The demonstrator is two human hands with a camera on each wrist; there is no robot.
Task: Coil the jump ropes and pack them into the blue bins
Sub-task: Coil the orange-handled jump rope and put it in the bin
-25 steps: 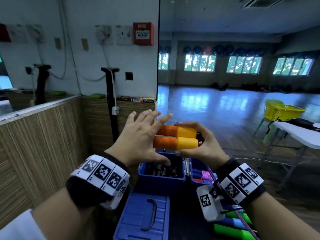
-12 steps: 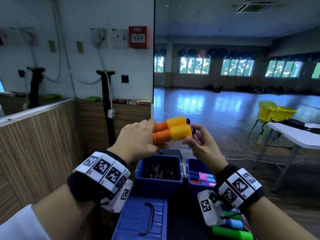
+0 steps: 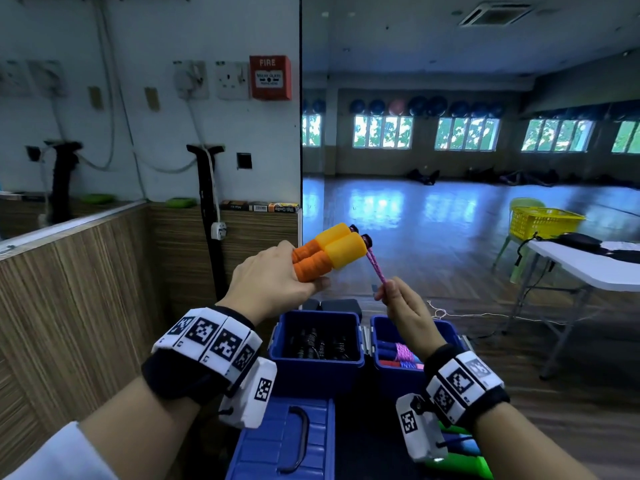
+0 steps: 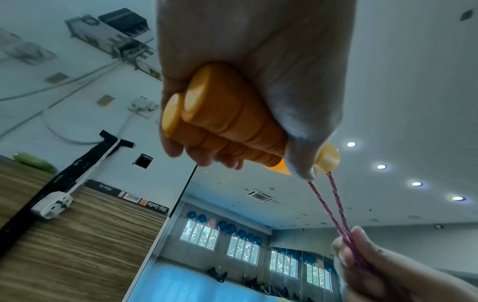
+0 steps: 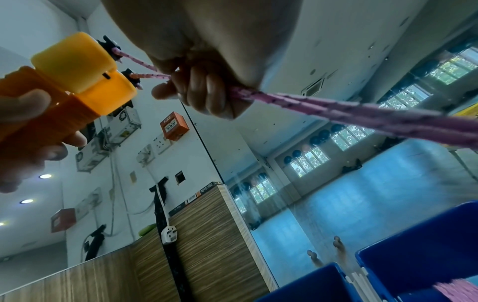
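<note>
Above the blue bins, your left hand grips both orange handles; just right, your right hand pinches the pink rope.

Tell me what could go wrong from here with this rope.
1. The left hand grips both handles together; one could slip out while winding.
2. The right hand pinches both cords side by side; they may cross and coil unevenly.
3. The right bin already holds ropes, so the coil may sit proud.
</note>
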